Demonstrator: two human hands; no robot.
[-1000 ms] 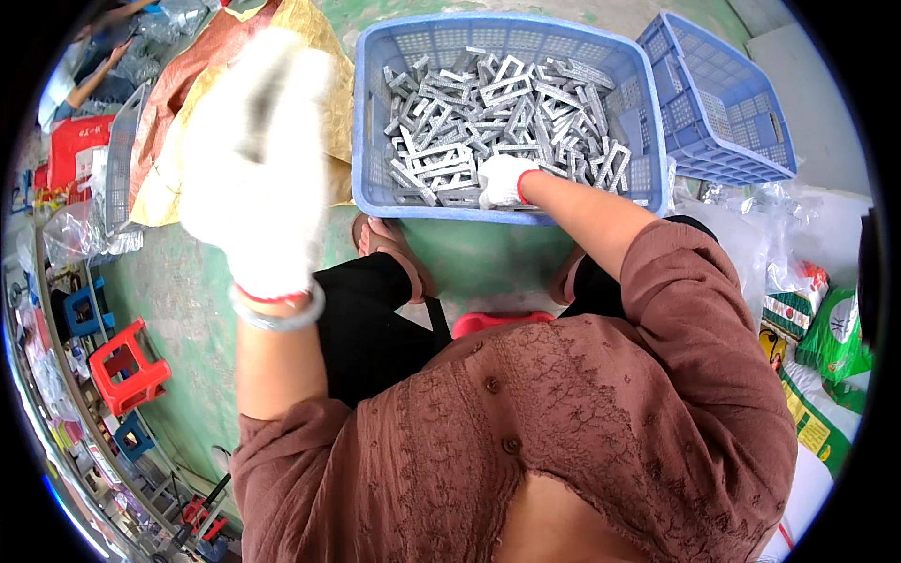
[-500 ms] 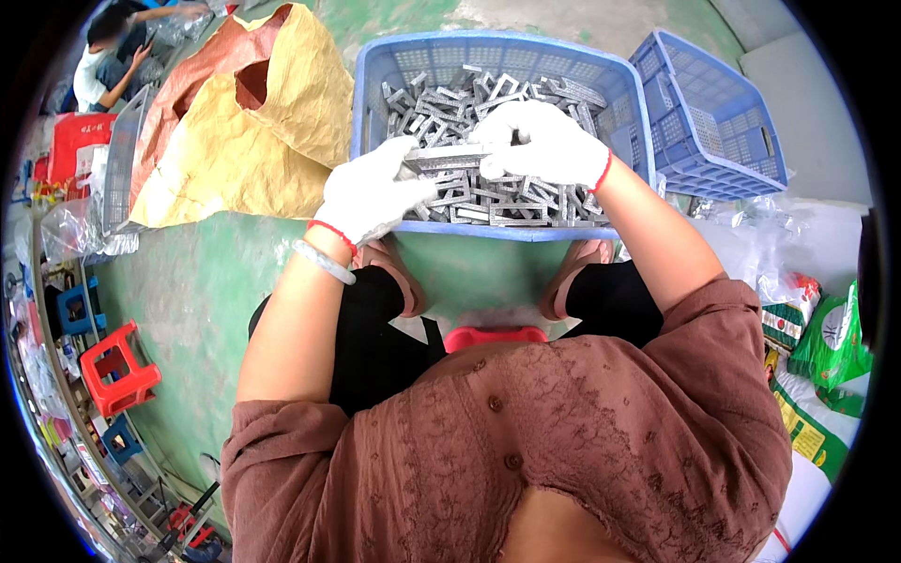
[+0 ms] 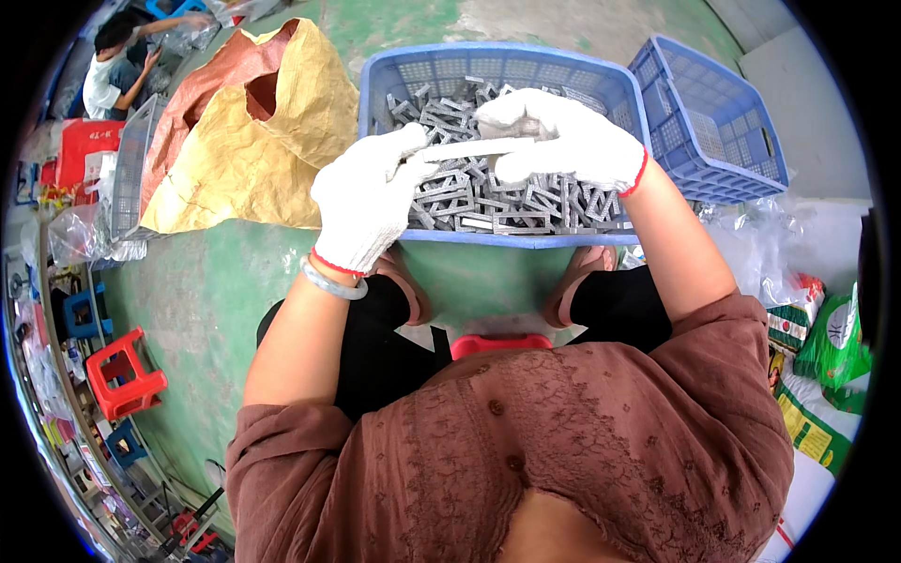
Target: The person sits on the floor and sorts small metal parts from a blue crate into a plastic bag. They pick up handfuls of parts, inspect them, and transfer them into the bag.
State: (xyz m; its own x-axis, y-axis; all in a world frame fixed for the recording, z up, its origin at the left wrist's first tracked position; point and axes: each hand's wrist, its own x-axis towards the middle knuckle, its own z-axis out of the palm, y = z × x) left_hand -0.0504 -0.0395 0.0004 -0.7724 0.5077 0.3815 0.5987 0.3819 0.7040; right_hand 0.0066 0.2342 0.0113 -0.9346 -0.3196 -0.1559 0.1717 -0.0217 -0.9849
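Above a blue plastic crate (image 3: 507, 239), both hands wear white knit gloves with red cuff edges. A thin, straight grey metal piece (image 3: 479, 148) spans the gap between them, seen edge-on. My left hand (image 3: 371, 192) pinches its left end between thumb and fingers. At the other end, my right hand (image 3: 568, 141) is closed around it, with the fingertips partly hidden. Under the hands, the crate holds a heap of small grey metal frames (image 3: 460, 192), mostly rectangular with open middles.
Left of the crate stands a yellow and orange sack (image 3: 244, 169). A second blue crate (image 3: 713, 122) sits at the right. Red stool (image 3: 125, 373) and shelving are at far left; another person (image 3: 117, 75) is at upper left. Green bags (image 3: 831, 342) lie at right.
The metal piece has been turned so that a narrow, brighter edge now faces up. My right hand has shifted slightly right, and my left hand is tilted more upright.
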